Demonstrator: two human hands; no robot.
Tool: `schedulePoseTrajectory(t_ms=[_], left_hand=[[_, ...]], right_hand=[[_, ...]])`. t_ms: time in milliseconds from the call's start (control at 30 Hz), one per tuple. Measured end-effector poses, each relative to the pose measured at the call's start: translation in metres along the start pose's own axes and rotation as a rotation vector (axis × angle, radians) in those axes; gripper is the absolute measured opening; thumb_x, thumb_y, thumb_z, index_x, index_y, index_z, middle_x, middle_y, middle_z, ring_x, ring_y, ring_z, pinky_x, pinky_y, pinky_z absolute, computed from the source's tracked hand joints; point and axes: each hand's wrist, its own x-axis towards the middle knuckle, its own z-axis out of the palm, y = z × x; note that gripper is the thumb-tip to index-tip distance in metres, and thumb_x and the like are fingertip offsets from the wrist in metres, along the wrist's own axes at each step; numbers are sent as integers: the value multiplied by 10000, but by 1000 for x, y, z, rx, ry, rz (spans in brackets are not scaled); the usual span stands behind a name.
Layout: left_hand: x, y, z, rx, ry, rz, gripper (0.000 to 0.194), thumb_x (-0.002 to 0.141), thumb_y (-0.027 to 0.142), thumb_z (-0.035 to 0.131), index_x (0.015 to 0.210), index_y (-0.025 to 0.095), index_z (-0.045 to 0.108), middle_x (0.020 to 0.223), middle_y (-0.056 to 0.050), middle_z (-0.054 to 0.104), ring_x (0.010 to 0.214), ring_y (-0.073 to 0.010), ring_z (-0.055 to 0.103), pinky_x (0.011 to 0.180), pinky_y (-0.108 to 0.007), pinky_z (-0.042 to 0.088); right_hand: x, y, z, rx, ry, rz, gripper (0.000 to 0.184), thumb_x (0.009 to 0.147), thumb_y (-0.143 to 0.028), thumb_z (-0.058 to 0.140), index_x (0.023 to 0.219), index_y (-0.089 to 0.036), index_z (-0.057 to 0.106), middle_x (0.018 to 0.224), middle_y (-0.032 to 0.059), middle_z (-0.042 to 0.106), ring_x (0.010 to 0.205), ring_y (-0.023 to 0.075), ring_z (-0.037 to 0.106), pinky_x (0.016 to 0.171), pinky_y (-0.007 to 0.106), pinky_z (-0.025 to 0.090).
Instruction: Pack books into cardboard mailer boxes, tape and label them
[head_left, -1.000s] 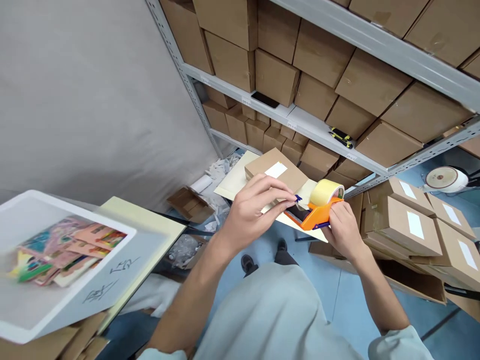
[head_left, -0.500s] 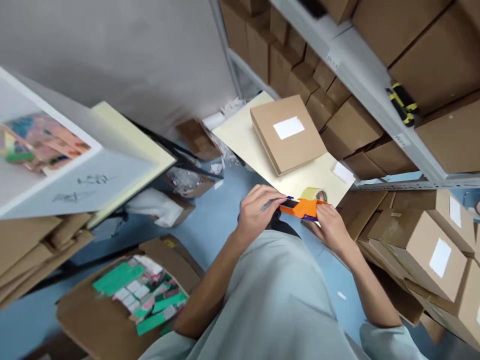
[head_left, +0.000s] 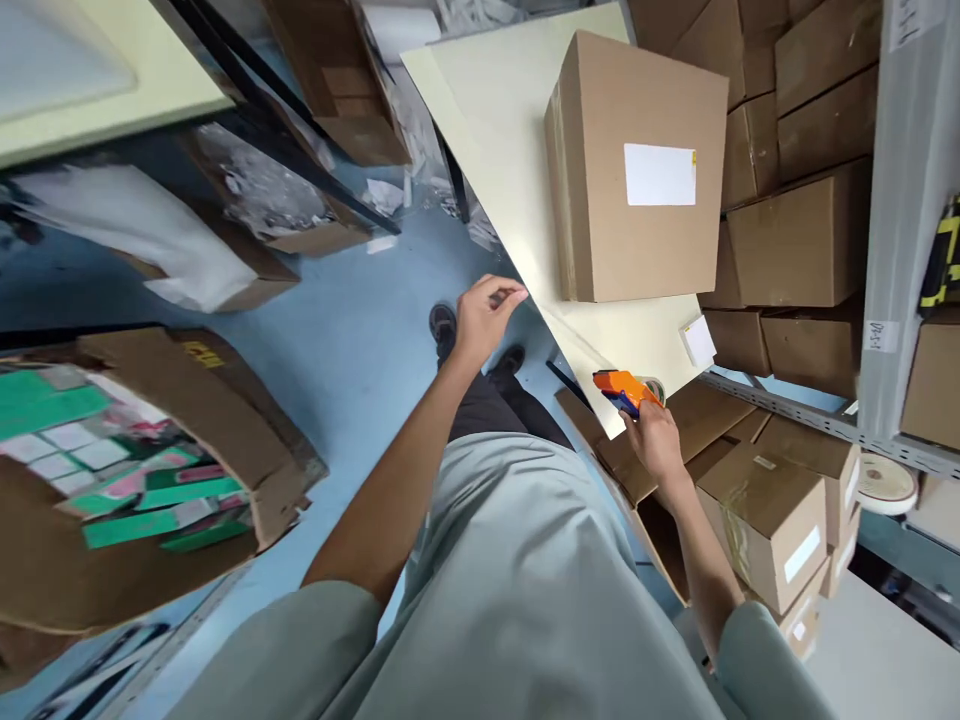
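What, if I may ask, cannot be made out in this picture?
In the head view:
Orange tape dispenser: grip hidden by the right hand.
Labelled box: underside hidden against the table.
White label: any print too small to read.
Yellow-and-black tool: cut off by the right edge.
Left hand: whether its fingertips hold anything is too small to tell.

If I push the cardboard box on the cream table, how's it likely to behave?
The cardboard box should feel fairly stiff, since its walls and edges look straight. It would probably slide rather than roll, with flat faces and square corners resting on the tabletop. Its weight is uncertain, as the contents are hidden.
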Motion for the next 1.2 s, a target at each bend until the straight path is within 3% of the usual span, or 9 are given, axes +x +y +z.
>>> schedulePoseTrajectory(t_ms=[100, 267, 433, 600, 700, 800, 967, 1067, 1200], left_hand=[[15, -16, 26, -62, 19, 33, 133, 986, 336, 754, 953, 210, 777, 954, -39, 752, 887, -170, 694, 735, -254, 519], [34, -27, 47, -116, 37, 82, 228, 1015, 434, 733, 983, 212, 771, 979, -50, 751, 896, -171, 695, 753, -261, 530], [44, -35, 65, -117, 59, 94, 299, 1033, 499, 700, 999, 209, 766, 994, -52, 749, 905, -166, 703, 747, -248, 537], [47, -30, 89, -118, 94, 81, 242, 1054, 435, 681, 1075, 217, 783, 1076, -64, 753, 954, -171, 723, 807, -258, 583], [45, -26, 100, -133, 122, 56, 259, 1059, 397, 677, 1210, 215, 782, 1200, -99, 740, 1030, -188, 739, 883, -277, 606], [36, -24, 102, -166, 174, -28, 475, 1038, 447, 709, 1464, 242, 673, 1395, -140, 700, 1149, -228, 748, 971, -310, 615], [7, 2, 105, -204, 209, -163, 675, 1084, 679, 475, 1526, 189, 618, 1480, -181, 693, 1400, -296, 668, 1180, -431, 545], [-5, 31, 121, -136, 103, -214, 803, 1006, 751, 571, 1578, 187, 561, 1614, -192, 588, 1568, -330, 501, 1315, -446, 401], [3, 53, 135, -70, -30, -272, 1040, 889, 775, 731, 1679, 191, 389, 1676, -210, 510, 1625, -340, 410, 1358, -473, 324]], right_hand=[[11, -4, 18, -37, 26, 84, 288, 1127, -422, 504, 1024, -182, 627, 972, 143, 727, 918, 303, 701, 884, 434, 541], [19, -11, 42, -58, 62, 199, 312, 1125, -423, 488, 1067, -167, 657, 1011, 171, 728, 983, 322, 710, 928, 453, 555], [25, -21, 51, -25, 121, 226, 341, 1133, -411, 443, 1111, -162, 675, 1036, 177, 730, 995, 322, 709, 944, 459, 564], [28, -31, 60, -44, 137, 263, 369, 1141, -399, 415, 1142, -147, 685, 1040, 186, 744, 1018, 324, 718, 975, 466, 569], [26, -38, 67, -48, 132, 306, 352, 1137, -396, 434, 1114, -148, 684, 1048, 197, 748, 1043, 338, 719, 979, 478, 574], [23, -45, 71, -25, 123, 338, 343, 1131, -395, 452, 1063, -154, 687, 1016, 196, 745, 1007, 344, 718, 956, 482, 577], [19, -53, 74, 6, 145, 353, 328, 1123, -374, 475, 1054, -144, 700, 1017, 205, 751, 988, 346, 704, 966, 494, 558], [19, -55, 77, 15, 142, 359, 308, 1117, -351, 491, 1042, -141, 703, 974, 190, 748, 957, 335, 688, 950, 481, 546], [22, -59, 80, 39, 142, 357, 275, 1111, -330, 514, 1065, -135, 702, 964, 165, 742, 929, 312, 670, 945, 454, 519]])
